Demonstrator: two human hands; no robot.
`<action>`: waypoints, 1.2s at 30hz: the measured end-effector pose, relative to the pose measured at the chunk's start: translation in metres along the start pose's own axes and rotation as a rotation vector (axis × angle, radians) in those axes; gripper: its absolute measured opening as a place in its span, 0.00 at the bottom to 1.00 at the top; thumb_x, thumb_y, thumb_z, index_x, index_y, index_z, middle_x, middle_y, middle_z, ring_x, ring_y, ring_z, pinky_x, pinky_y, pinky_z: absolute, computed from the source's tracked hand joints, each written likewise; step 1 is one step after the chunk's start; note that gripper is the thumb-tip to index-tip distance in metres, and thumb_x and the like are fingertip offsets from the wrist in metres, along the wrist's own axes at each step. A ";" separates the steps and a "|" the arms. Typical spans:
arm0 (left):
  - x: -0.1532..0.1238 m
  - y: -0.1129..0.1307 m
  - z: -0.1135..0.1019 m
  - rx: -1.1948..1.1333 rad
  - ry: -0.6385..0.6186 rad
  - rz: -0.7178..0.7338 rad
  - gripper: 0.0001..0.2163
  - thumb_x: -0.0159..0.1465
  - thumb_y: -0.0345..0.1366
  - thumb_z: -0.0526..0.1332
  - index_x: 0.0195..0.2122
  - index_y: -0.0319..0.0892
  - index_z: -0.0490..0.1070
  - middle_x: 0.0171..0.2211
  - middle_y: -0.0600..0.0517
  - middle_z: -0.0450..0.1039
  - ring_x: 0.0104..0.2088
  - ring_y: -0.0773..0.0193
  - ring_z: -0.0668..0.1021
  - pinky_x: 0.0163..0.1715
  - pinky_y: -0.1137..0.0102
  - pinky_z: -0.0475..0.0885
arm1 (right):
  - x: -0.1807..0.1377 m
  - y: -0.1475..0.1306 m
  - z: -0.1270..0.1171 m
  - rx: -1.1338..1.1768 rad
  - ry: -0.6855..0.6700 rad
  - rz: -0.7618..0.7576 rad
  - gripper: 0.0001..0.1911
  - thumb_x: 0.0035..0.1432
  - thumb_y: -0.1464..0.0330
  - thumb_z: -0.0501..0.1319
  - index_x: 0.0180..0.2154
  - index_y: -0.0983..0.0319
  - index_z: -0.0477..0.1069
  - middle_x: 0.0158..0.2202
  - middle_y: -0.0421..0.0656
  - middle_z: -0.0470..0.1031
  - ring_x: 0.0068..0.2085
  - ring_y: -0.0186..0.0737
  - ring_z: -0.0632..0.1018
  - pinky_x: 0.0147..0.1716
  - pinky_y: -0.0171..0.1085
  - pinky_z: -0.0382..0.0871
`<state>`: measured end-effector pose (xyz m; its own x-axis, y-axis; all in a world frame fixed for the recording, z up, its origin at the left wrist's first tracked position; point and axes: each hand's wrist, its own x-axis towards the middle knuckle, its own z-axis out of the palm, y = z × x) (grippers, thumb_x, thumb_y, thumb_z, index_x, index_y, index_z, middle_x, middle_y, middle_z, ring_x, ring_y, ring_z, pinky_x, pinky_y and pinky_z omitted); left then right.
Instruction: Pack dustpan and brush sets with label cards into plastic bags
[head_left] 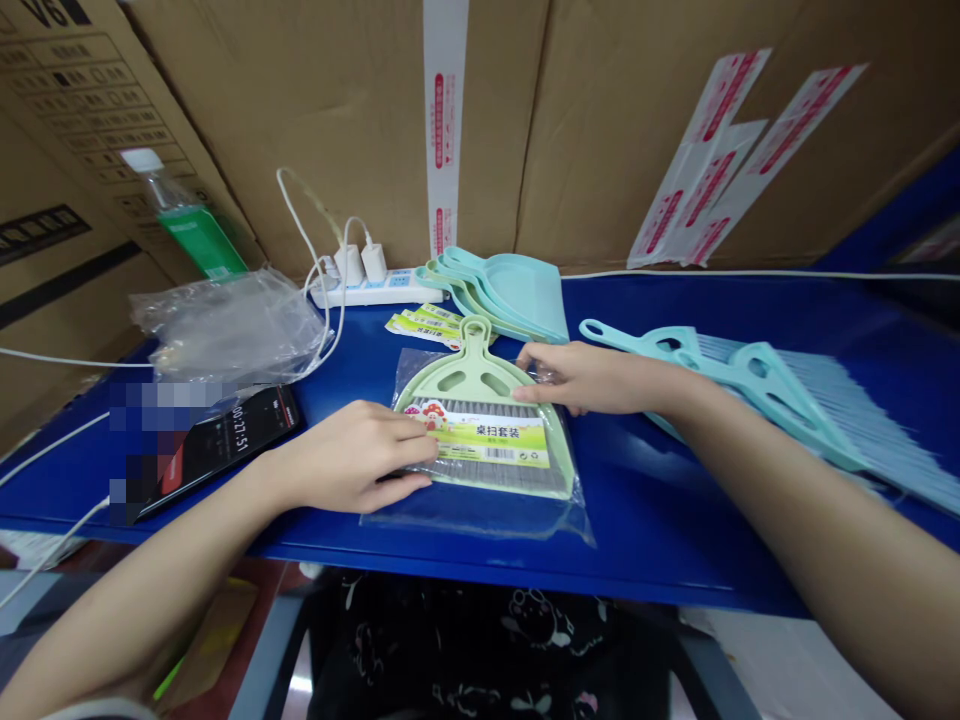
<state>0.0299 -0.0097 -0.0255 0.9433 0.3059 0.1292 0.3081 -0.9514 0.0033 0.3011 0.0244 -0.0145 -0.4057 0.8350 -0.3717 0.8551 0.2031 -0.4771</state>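
A green dustpan and brush set [484, 425] with a yellow-green label lies inside a clear plastic bag [487, 510] on the blue table [675, 540]. My left hand [360, 460] rests on the set's left side, fingers curled and pinching the bag's edge at the label. My right hand [577, 378] holds the bag's upper right edge beside the dustpan's shoulder, fingers pressed together.
Stacked pale blue dustpans [517, 290] and paper labels [424, 322] lie behind the set. Blue brushes [787, 400] lie to the right. A pile of clear bags [225, 325], a phone [217, 440], a power strip [367, 290] and a bottle [187, 215] sit left. Cardboard boxes [600, 120] form the back.
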 end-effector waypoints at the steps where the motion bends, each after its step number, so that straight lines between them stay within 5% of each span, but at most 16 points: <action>1: 0.000 0.000 0.000 -0.001 -0.002 0.000 0.10 0.69 0.36 0.51 0.34 0.41 0.69 0.30 0.52 0.76 0.31 0.64 0.78 0.28 0.71 0.68 | 0.000 0.000 0.000 0.003 0.000 0.002 0.26 0.53 0.45 0.57 0.40 0.60 0.60 0.30 0.42 0.71 0.25 0.37 0.73 0.27 0.38 0.66; 36: 0.000 -0.001 0.000 0.000 0.001 0.008 0.11 0.70 0.37 0.51 0.33 0.41 0.68 0.29 0.52 0.75 0.30 0.64 0.77 0.28 0.71 0.68 | 0.001 0.000 0.000 -0.007 -0.003 0.003 0.29 0.53 0.42 0.55 0.42 0.60 0.61 0.30 0.42 0.72 0.25 0.38 0.74 0.27 0.39 0.67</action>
<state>0.0297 -0.0089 -0.0257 0.9457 0.2982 0.1297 0.3005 -0.9538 0.0018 0.3010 0.0255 -0.0151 -0.4044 0.8338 -0.3757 0.8585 0.2044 -0.4704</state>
